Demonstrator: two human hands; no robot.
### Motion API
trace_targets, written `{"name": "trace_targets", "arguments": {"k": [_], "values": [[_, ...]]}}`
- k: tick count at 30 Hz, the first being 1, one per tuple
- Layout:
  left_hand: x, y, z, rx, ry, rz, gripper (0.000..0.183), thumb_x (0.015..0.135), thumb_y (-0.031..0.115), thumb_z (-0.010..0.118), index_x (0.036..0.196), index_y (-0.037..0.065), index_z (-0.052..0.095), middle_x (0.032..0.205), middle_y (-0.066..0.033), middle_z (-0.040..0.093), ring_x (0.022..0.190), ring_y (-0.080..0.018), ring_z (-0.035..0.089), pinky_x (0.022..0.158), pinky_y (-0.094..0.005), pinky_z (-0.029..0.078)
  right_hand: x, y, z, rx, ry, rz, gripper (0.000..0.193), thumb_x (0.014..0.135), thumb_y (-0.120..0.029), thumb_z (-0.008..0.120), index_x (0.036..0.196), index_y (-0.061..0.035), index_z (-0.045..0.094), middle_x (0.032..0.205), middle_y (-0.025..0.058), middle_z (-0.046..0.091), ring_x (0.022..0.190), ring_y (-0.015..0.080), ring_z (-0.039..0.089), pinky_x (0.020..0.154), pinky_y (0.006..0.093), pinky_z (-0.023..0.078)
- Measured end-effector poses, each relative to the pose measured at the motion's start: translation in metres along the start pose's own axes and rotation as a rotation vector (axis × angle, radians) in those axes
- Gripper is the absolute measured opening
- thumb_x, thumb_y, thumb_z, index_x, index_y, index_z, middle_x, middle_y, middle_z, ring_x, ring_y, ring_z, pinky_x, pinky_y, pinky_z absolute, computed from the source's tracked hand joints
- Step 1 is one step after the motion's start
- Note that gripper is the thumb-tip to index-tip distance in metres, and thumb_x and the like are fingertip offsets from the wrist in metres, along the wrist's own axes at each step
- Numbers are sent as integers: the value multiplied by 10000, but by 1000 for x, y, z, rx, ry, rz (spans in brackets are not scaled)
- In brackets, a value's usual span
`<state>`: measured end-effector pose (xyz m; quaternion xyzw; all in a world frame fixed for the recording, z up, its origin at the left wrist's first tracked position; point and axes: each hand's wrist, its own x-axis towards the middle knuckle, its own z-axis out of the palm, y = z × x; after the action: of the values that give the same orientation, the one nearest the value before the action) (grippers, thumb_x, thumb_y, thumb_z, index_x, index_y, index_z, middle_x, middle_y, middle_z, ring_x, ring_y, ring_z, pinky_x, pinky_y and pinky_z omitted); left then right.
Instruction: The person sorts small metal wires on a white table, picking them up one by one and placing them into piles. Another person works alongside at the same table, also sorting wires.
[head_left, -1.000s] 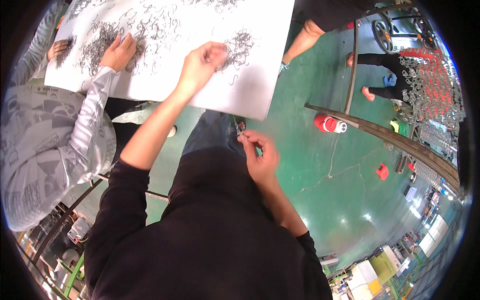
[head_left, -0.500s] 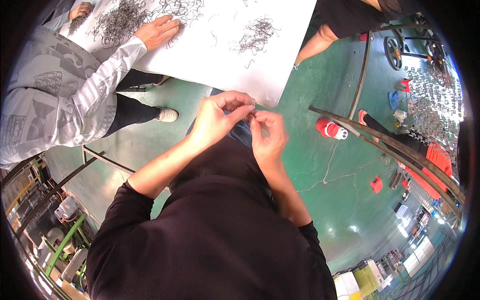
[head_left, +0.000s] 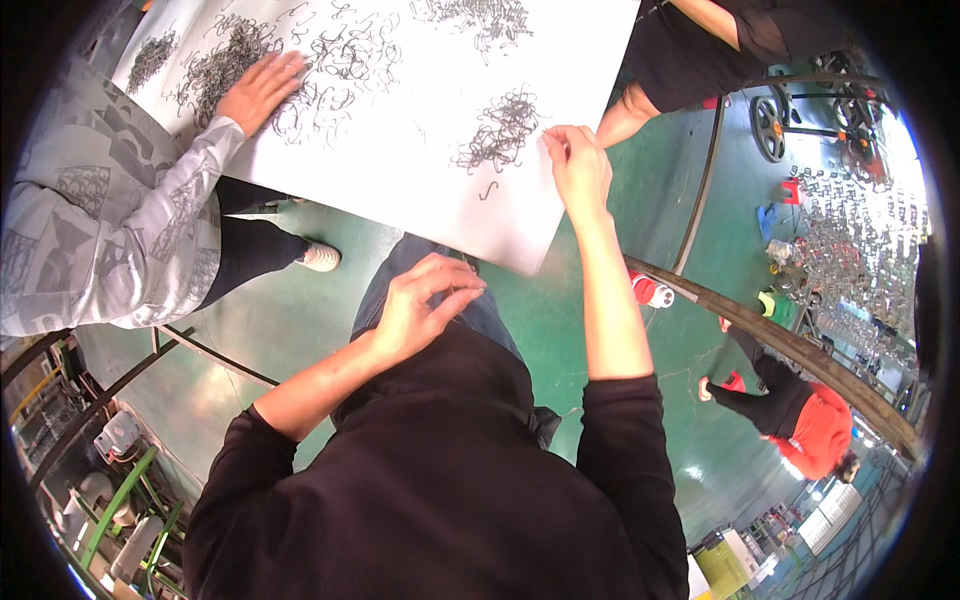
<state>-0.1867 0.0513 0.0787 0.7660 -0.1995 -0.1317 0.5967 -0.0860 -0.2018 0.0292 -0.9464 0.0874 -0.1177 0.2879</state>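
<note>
My left hand [head_left: 425, 305] is in front of my lap, short of the table edge. Its thumb and fingers are closed in a pinch; whatever lies between the tips is too small to make out. Stretched forward, my right hand [head_left: 582, 175] hovers by the table's right edge, beside a small pile of dark S-shaped hooks [head_left: 505, 130]. The fingertips there are drawn together, and their grip hides what they may hold. One loose S-hook [head_left: 488, 190] lies just nearer than the pile on the white tabletop [head_left: 400, 190].
A co-worker's hand [head_left: 262, 92] rests by a large hook heap [head_left: 225, 70] at the left. Another person's forearm [head_left: 628, 115] is beyond the right edge. Small dark pieces [head_left: 485, 20] lie farther back. A metal rail [head_left: 780, 330] crosses the right side, near a red-and-white object [head_left: 652, 290].
My hands were together over my lap; now the right has reached forward to the hook pile, while the left has dropped slightly nearer. The co-worker's hand has shifted left.
</note>
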Motion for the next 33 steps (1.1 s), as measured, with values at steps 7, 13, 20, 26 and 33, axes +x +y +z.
{"name": "trace_targets", "arguments": {"k": [7,13,20,26,33], "values": [[7,0,-13,11,-39,47,136,786,30,719,917,63,705,929,-59,674,859,-224,627,759,-337,527,70,14,30,-340,-255,8,118,828,-227,683,848,-111,670,917,72,632,883,276,639,752,421,511],[4,-9,-9,-7,2,80,138,779,-8,715,907,41,697,909,-80,679,836,-220,631,746,-329,518,70,17,24,-275,-356,106,194,869,-271,633,918,-85,659,994,99,654,947,282,626,818,414,480],[-5,-13,-2,28,-7,70,133,790,10,701,919,44,693,918,-64,684,875,-240,629,753,-350,521,76,11,37,-339,-364,31,202,873,-275,627,920,-80,651,950,118,644,943,309,625,823,432,480],[-17,-17,5,44,37,122,125,784,-23,703,899,16,672,906,-75,694,835,-229,641,743,-323,519,69,25,32,473,-558,499,214,894,-225,647,921,-12,644,839,97,657,783,196,626,681,326,504],[-18,-28,16,27,100,63,115,796,-24,696,902,14,677,915,-98,684,772,-191,619,705,-299,510,-27,-7,8,1079,-344,586,179,884,-50,642,1023,33,565,860,98,638,749,162,624,662,280,525]]}}
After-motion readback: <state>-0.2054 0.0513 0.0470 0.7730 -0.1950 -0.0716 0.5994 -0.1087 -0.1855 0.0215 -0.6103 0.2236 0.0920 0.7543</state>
